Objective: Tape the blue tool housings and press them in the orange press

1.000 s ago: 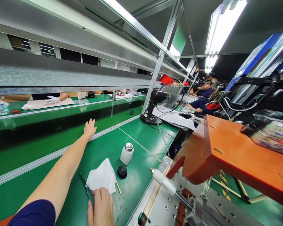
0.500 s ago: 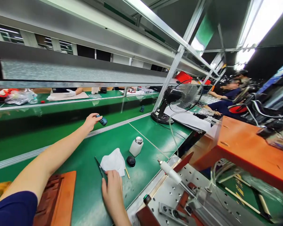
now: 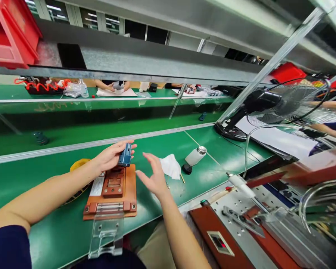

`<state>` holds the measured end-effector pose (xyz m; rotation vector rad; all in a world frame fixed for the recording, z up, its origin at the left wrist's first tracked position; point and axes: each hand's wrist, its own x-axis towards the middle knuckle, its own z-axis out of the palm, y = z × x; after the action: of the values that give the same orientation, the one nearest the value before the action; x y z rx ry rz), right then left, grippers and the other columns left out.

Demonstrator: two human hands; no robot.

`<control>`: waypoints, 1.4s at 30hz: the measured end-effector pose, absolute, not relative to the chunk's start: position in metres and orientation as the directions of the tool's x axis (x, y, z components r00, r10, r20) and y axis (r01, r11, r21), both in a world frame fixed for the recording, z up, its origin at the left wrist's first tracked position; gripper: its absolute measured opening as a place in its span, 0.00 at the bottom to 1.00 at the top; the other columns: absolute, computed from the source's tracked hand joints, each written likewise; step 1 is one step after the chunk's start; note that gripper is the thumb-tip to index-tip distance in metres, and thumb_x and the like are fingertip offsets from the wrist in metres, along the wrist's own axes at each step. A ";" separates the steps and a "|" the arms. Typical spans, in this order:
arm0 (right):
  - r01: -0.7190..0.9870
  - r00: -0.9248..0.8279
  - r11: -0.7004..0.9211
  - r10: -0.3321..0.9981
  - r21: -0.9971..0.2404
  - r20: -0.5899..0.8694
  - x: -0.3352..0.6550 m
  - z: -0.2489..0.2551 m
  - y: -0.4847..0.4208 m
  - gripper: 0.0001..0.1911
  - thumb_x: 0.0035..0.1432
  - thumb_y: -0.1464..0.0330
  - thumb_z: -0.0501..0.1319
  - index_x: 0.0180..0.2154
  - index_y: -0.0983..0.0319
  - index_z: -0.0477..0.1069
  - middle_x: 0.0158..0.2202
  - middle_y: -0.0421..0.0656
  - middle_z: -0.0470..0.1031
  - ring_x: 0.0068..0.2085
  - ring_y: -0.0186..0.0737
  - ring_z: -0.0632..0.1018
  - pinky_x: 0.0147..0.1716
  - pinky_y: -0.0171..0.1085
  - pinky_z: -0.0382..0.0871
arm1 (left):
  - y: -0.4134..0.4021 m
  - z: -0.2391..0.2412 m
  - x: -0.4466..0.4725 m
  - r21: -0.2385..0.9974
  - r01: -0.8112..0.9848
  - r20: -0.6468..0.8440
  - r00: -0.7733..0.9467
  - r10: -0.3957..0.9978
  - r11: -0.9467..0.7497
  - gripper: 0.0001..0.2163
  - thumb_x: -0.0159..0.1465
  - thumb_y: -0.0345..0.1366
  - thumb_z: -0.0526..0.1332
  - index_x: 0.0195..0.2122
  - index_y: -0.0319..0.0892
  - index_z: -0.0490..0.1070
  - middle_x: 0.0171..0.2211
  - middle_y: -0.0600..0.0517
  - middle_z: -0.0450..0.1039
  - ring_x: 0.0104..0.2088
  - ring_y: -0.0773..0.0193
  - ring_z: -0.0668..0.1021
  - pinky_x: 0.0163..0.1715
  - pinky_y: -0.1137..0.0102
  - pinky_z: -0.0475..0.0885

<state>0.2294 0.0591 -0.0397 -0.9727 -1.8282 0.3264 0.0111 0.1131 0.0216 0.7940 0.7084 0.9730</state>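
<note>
My left hand (image 3: 111, 155) grips a small blue part (image 3: 125, 155) just above the far end of an orange fixture (image 3: 112, 192) that lies on the green bench. My right hand (image 3: 154, 176) hovers open beside it, fingers spread, a little to the right of the blue part and holding nothing. A white cloth (image 3: 170, 166) lies just beyond my right hand.
A white dispenser bottle (image 3: 195, 155) and a black cap (image 3: 187, 169) sit right of the cloth. A black desk fan (image 3: 257, 108) stands at the right. A metal jig plate (image 3: 240, 220) with a white-tipped tool fills the lower right. Another blue part (image 3: 40, 138) rides the conveyor; people work across it.
My left hand picked a blue part off the conveyor and brought it back over the orange fixture. My right hand left the bench by the cloth and rose, open, towards the part.
</note>
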 end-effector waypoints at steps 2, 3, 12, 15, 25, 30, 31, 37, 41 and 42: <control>0.373 -0.397 0.738 0.675 -0.563 0.621 0.204 -0.018 0.068 0.42 0.56 0.59 0.69 0.67 0.59 0.56 0.66 0.54 0.62 0.66 0.55 0.64 0.65 0.56 0.61 | 0.102 0.015 0.004 0.824 -0.439 -0.167 0.416 0.894 0.359 0.18 0.64 0.32 0.67 0.55 0.40 0.74 0.56 0.40 0.74 0.45 0.57 0.81 0.45 0.64 0.80; 0.328 -0.472 0.760 0.646 -0.561 0.600 0.194 -0.012 0.072 0.46 0.54 0.60 0.70 0.68 0.59 0.53 0.67 0.54 0.60 0.67 0.55 0.62 0.66 0.55 0.60 | 0.096 0.013 -0.001 0.826 -0.436 -0.175 0.405 0.898 0.358 0.19 0.63 0.33 0.68 0.55 0.40 0.74 0.55 0.40 0.74 0.47 0.55 0.80 0.47 0.63 0.79; 0.395 -0.637 0.599 0.725 -0.696 0.263 0.159 -0.041 0.085 0.45 0.44 0.64 0.74 0.62 0.63 0.61 0.58 0.54 0.63 0.62 0.53 0.66 0.63 0.53 0.64 | 0.019 0.004 -0.082 0.972 0.004 -0.232 0.107 0.967 0.233 0.25 0.59 0.50 0.72 0.56 0.48 0.73 0.59 0.45 0.72 0.57 0.52 0.75 0.61 0.59 0.68; 0.417 -0.687 0.619 0.694 -0.665 0.216 0.156 -0.044 0.087 0.45 0.44 0.63 0.75 0.62 0.63 0.63 0.57 0.53 0.65 0.61 0.54 0.67 0.62 0.54 0.64 | -0.020 0.003 -0.105 0.947 0.180 -0.294 0.155 0.943 0.266 0.21 0.63 0.55 0.66 0.49 0.47 0.76 0.50 0.46 0.77 0.51 0.53 0.77 0.56 0.61 0.71; 0.398 -0.511 0.577 0.785 -0.713 0.350 0.178 -0.076 0.074 0.28 0.66 0.53 0.61 0.63 0.56 0.67 0.65 0.50 0.67 0.66 0.49 0.66 0.65 0.50 0.60 | -0.115 -0.042 -0.092 0.878 0.077 -0.401 0.655 0.640 0.472 0.17 0.68 0.48 0.64 0.55 0.50 0.73 0.50 0.46 0.76 0.50 0.57 0.77 0.54 0.63 0.70; 0.624 -0.003 0.359 0.889 -0.694 0.458 0.237 -0.092 0.061 0.15 0.68 0.59 0.56 0.42 0.60 0.78 0.43 0.51 0.78 0.49 0.51 0.75 0.54 0.53 0.66 | -0.085 -0.002 -0.087 0.789 -0.336 -0.213 0.635 0.742 0.514 0.25 0.69 0.49 0.62 0.64 0.46 0.66 0.53 0.39 0.74 0.50 0.52 0.79 0.45 0.64 0.76; 0.662 0.050 0.317 0.885 -0.679 0.462 0.249 -0.099 0.058 0.15 0.67 0.60 0.56 0.41 0.61 0.78 0.41 0.52 0.77 0.47 0.52 0.74 0.53 0.54 0.65 | -0.074 0.006 -0.085 0.771 -0.387 -0.204 0.603 0.772 0.506 0.28 0.69 0.48 0.62 0.67 0.46 0.62 0.57 0.37 0.72 0.52 0.50 0.78 0.46 0.62 0.77; 0.885 0.154 0.085 0.874 -0.458 0.461 0.279 -0.133 0.038 0.19 0.65 0.57 0.55 0.48 0.61 0.76 0.46 0.54 0.73 0.47 0.55 0.71 0.46 0.51 0.67 | -0.017 0.013 -0.055 0.698 -0.436 -0.444 0.360 0.821 0.568 0.18 0.69 0.36 0.62 0.57 0.33 0.68 0.51 0.33 0.75 0.46 0.56 0.82 0.46 0.66 0.78; 0.904 0.134 0.073 0.887 -0.421 0.442 0.277 -0.135 0.039 0.19 0.66 0.57 0.54 0.49 0.62 0.74 0.44 0.53 0.74 0.45 0.56 0.72 0.44 0.50 0.67 | -0.013 0.006 -0.061 0.757 -0.317 -0.498 0.288 0.818 0.572 0.19 0.67 0.39 0.65 0.56 0.36 0.69 0.52 0.36 0.76 0.45 0.56 0.82 0.50 0.64 0.77; 0.903 0.137 0.072 0.886 -0.424 0.442 0.277 -0.136 0.040 0.19 0.66 0.58 0.54 0.48 0.62 0.73 0.43 0.54 0.75 0.44 0.56 0.72 0.43 0.50 0.67 | -0.017 0.006 -0.071 0.826 -0.224 -0.461 0.259 0.848 0.518 0.22 0.65 0.41 0.67 0.58 0.39 0.69 0.52 0.38 0.76 0.46 0.55 0.81 0.51 0.62 0.77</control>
<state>0.2772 0.0401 -0.1356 -1.7874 -1.7232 -0.0335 -0.0711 -0.0173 0.0062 0.7129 1.0661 0.8161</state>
